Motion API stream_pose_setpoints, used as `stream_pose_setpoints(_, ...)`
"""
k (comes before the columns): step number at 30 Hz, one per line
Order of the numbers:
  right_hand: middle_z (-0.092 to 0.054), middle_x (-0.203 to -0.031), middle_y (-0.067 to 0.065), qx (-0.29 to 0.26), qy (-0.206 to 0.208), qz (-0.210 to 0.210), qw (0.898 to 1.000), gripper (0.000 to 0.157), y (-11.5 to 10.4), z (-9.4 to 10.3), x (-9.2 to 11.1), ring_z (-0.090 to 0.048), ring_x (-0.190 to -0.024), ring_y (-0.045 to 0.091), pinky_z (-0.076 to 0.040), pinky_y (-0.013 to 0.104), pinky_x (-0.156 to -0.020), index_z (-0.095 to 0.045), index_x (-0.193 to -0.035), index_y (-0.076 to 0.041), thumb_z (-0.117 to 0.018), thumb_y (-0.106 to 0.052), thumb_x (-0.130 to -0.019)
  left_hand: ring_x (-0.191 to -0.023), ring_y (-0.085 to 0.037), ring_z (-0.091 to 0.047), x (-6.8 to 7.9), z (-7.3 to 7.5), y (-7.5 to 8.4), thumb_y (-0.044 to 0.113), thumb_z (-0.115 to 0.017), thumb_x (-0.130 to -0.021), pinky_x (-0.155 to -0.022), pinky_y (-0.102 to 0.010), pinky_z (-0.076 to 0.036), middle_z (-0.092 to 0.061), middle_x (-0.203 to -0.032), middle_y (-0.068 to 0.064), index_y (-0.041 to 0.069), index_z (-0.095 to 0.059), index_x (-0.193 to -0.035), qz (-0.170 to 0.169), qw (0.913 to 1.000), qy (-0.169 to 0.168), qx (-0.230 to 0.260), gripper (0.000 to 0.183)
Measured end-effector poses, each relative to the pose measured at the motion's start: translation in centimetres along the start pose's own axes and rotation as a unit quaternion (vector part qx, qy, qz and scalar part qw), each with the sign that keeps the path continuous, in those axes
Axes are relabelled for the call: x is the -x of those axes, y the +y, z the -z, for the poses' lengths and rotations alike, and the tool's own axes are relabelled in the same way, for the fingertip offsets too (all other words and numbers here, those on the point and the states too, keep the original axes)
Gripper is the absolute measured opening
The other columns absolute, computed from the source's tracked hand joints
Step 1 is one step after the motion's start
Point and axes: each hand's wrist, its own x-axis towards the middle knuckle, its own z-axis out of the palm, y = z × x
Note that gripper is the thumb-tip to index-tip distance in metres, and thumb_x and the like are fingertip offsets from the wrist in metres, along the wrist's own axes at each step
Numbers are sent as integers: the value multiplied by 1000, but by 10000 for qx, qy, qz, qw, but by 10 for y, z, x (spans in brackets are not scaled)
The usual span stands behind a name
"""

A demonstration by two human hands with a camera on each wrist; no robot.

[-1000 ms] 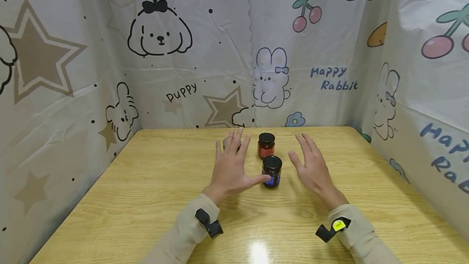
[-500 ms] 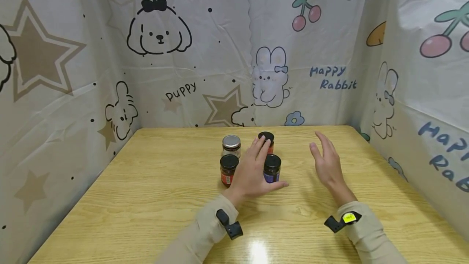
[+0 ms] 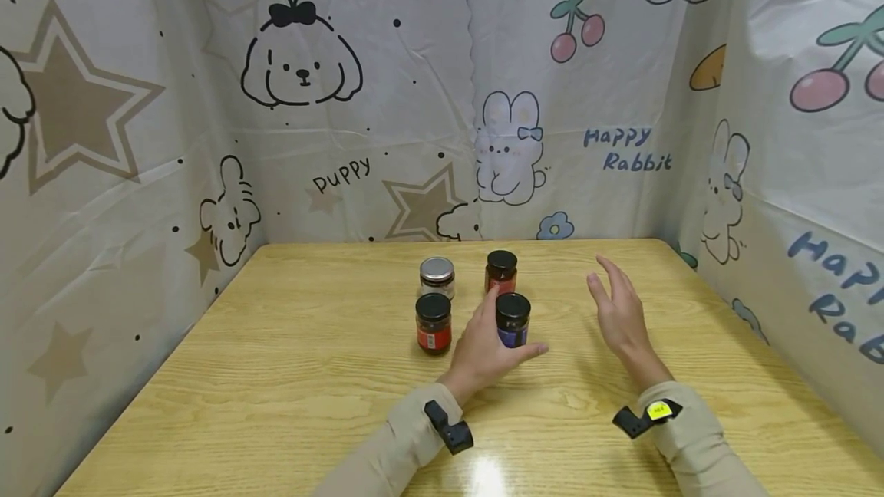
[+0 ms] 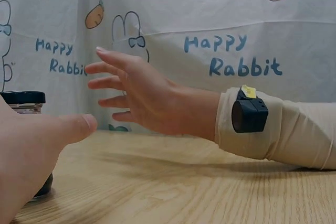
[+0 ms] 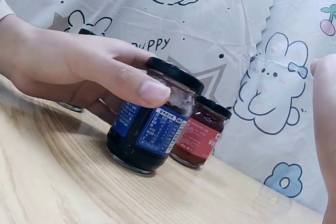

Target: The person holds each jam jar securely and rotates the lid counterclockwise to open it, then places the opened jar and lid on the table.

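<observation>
The round glass jar with a black lid and blue label (image 3: 513, 318) stands upright, in the head view, on the yellow wood-grain table (image 3: 290, 374). The left hand (image 3: 483, 353) is at its left and near side, opened wide, thumb stretched out past the jar. Left of that hand stands a black-lidded, red-labelled glass jar (image 3: 433, 328); farther back are a silver-lidded glass jar (image 3: 437, 274) and a second red-labelled jar with a black lid (image 3: 501, 271). The right hand (image 3: 619, 318) hovers apart on the right, open and holding nothing. In the left wrist view, its fingers are spread and slightly bent above the table. In the right wrist view, the left thumb crosses before the blue-labelled jar, fingers behind it (whether they touch the glass, I cannot tell)
</observation>
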Motion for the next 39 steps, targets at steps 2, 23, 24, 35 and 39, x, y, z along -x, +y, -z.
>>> stream_pose_setpoints(2,-31,-144,19,-4,-44,-13,10000,55,1,-1,1,-25,-130,43,-20,62,-98,-32,-144,-10,-35,-43,-99,-117,-20,-48,0,-3,-3,65,-73,-62,-93,-41,-41,-46,-135,-4,20,-13,-149,238,9988,-109,415,115)
stream_pose_setpoints(23,-32,-144,16,99,-337,10,9994,54,1,-13,6,-27,-130,41,-22,61,-98,-34,-143,-14,-35,-45,-99,-99,-14,-59,-6,-2,-12,26,-84,-68,-86,-34,-46,-61,-111,2,18,-50,-122,494,9925,-210,1101,64)
stream_pose_setpoints(24,-32,-144,16,100,-342,11,9994,54,1,-13,6,-27,-130,41,-22,61,-98,-34,-143,-15,-35,-45,-98,-99,-14,-59,-6,-2,-12,26,-84,-68,-86,-34,-46,-61,-111,1,18,-50,-122,500,9925,-216,1090,64)
stream_pose_setpoints(35,-32,-145,13,109,-423,-37,9990,54,-5,-14,7,-26,-131,39,-22,61,-98,-34,-143,-17,-34,-48,-98,-98,-14,-59,-6,-1,-12,28,-84,-68,-86,-35,-46,-61,-109,2,17,-51,-122,547,9929,-161,1041,65)
stream_pose_setpoints(39,-32,-144,14,99,-399,-14,9992,54,-5,-13,8,-26,-131,39,-22,61,-98,-35,-142,-17,-35,-47,-98,-98,-13,-59,-6,-2,-12,27,-85,-67,-86,-34,-46,-62,-109,2,17,-52,-121,525,9927,-90,1085,64)
